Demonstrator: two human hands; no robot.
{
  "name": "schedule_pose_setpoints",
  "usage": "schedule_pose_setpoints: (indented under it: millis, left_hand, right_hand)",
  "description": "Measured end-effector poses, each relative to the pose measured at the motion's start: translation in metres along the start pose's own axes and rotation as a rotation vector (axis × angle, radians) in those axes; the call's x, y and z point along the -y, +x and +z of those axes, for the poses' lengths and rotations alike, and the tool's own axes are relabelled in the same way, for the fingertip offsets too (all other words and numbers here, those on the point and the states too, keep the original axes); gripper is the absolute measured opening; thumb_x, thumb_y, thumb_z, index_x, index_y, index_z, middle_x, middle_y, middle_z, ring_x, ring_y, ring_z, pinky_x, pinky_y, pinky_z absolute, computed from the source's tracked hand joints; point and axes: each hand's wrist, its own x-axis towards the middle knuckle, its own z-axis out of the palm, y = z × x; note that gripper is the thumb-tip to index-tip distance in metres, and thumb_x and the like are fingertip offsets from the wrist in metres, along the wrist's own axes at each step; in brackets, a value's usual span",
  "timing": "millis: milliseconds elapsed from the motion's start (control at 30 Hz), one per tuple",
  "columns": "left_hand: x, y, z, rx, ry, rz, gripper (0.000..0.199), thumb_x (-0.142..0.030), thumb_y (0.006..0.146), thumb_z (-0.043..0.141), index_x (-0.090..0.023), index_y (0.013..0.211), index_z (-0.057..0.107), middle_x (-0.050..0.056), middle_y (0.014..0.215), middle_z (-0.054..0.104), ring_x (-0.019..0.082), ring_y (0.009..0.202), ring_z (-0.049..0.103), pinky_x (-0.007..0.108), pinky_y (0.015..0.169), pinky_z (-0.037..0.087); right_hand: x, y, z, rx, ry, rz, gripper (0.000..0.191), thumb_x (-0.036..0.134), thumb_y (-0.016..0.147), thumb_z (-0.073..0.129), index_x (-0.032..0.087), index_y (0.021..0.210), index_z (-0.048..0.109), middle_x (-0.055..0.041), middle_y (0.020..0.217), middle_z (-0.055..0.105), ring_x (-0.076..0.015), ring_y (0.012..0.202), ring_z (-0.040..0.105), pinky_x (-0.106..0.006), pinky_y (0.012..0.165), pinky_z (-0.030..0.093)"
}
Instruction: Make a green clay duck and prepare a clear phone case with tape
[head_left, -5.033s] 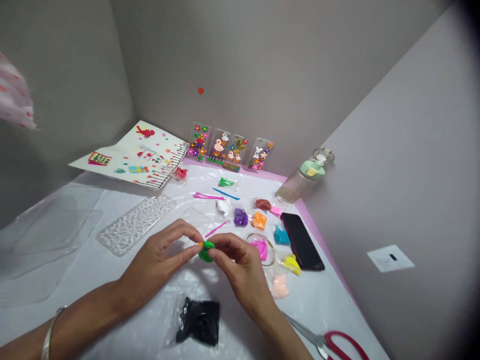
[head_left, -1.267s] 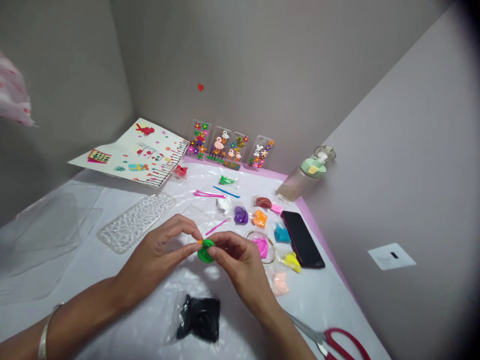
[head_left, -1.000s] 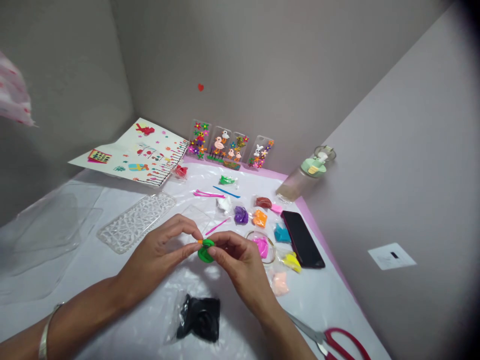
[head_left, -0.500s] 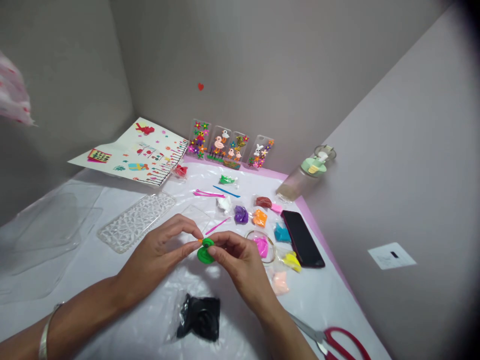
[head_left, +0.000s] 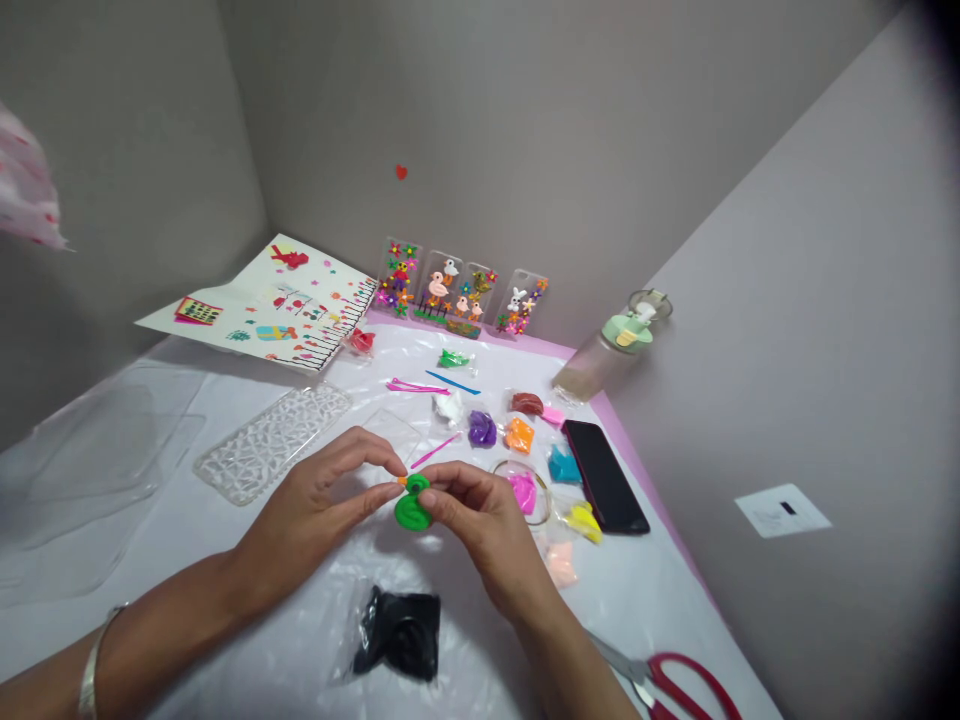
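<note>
Now the green figure (head_left: pixel 412 513) has turned in the right hand (head_left: pixel 484 520).

Green figure (head_left: pixel 410 513), smooth, clay-like; table cover (head_left: pixel 277 665), glossy plastic sheeting; black lump (head_left: pixel 412 640), in shiny crinkled film (head_left: pixel 350 640); scissors (head_left: pixel 642 673), metal blades and smooth plastic handles; phone (head_left: pixel 606 478), glossy-screened; bangle (head_left: pixel 91 672), polished metal

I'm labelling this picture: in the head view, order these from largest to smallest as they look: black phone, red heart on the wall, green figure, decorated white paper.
1. Decorated white paper
2. Black phone
3. Green figure, partly covered by fingertips
4. Red heart
</note>
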Motion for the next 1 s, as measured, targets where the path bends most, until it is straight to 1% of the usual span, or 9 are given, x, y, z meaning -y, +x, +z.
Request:
schedule_pose_setpoints:
  millis: [67,167,300,600,667,767,833,1000]
  left_hand:
    - [0.0019,-0.0013,0.0004,-0.027,0.019,0.049,0.006,-0.027,0.096,0.064,-0.030,0.100,0.068,-0.003,0.102,0.066,0.016,0.099,0.064,0.028,0.090,0.050]
    - [0.0054,-0.0033,0.0010,-0.044,0.054,0.144,0.012,-0.022,0.097,0.064,-0.030,0.106,0.067,-0.002,0.104,0.066,0.017,0.106,0.061,0.028,0.095,0.047]
    - [0.0086,-0.0051,0.0017,-0.050,0.085,0.217,0.016,-0.018,0.097,0.064,-0.029,0.107,0.067,-0.001,0.104,0.066,0.017,0.108,0.059,0.030,0.100,0.044]
    - [0.0087,-0.0043,0.0011,-0.042,0.107,0.234,0.017,-0.014,0.098,0.060,-0.028,0.104,0.068,0.000,0.102,0.065,0.017,0.105,0.058,0.028,0.096,0.046]
    - [0.0090,-0.0039,0.0008,-0.040,0.113,0.242,0.017,-0.014,0.098,0.061,-0.028,0.105,0.067,-0.001,0.103,0.064,0.017,0.106,0.058,0.028,0.099,0.044]
    - [0.0097,-0.0032,0.0011,-0.043,0.123,0.251,0.018,-0.016,0.097,0.063,-0.028,0.110,0.065,-0.001,0.106,0.065,0.017,0.108,0.058,0.030,0.107,0.039]
    - [0.0097,-0.0031,0.0015,-0.041,0.125,0.248,0.017,-0.016,0.098,0.062,-0.028,0.110,0.065,-0.002,0.105,0.065,0.017,0.108,0.058,0.031,0.108,0.038]
    - [0.0085,-0.0039,0.0019,-0.039,0.120,0.239,0.014,-0.016,0.099,0.060,-0.028,0.105,0.066,-0.001,0.102,0.064,0.016,0.108,0.058,0.027,0.099,0.043]
  right_hand:
    - [-0.0011,0.0007,-0.0012,0.001,0.032,0.014,0.027,0.038,0.068,0.089,0.019,0.085,0.080,-0.0007,0.077,0.075,-0.0125,0.069,0.065,-0.025,0.071,0.053]
    - [-0.0039,0.0014,-0.0025,0.014,0.051,0.034,0.030,0.039,0.068,0.090,0.017,0.085,0.080,-0.0008,0.074,0.075,-0.0110,0.067,0.065,-0.023,0.068,0.052]
    - [-0.0067,0.0022,-0.0026,0.027,0.063,0.047,0.030,0.038,0.067,0.090,0.017,0.086,0.080,-0.0010,0.074,0.075,-0.0108,0.067,0.065,-0.022,0.068,0.052]
    - [-0.0069,0.0036,-0.0035,0.019,0.054,0.059,0.030,0.039,0.067,0.090,0.017,0.086,0.080,-0.0009,0.076,0.076,-0.0112,0.068,0.067,-0.023,0.069,0.053]
    - [-0.0072,0.0034,-0.0034,0.021,0.052,0.056,0.030,0.039,0.068,0.089,0.017,0.086,0.080,-0.0012,0.077,0.076,-0.0116,0.068,0.067,-0.023,0.069,0.053]
    - [-0.0070,0.0031,-0.0031,0.025,0.052,0.058,0.030,0.039,0.068,0.090,0.017,0.085,0.079,-0.0010,0.076,0.075,-0.0114,0.068,0.066,-0.023,0.069,0.053]
    - [-0.0068,0.0030,-0.0030,0.022,0.055,0.060,0.031,0.040,0.067,0.090,0.017,0.085,0.080,-0.0007,0.075,0.075,-0.0110,0.067,0.066,-0.023,0.068,0.052]
    - [-0.0070,0.0032,-0.0031,0.024,0.048,0.059,0.032,0.040,0.068,0.090,0.017,0.087,0.080,-0.0012,0.076,0.076,-0.0110,0.068,0.066,-0.022,0.068,0.052]
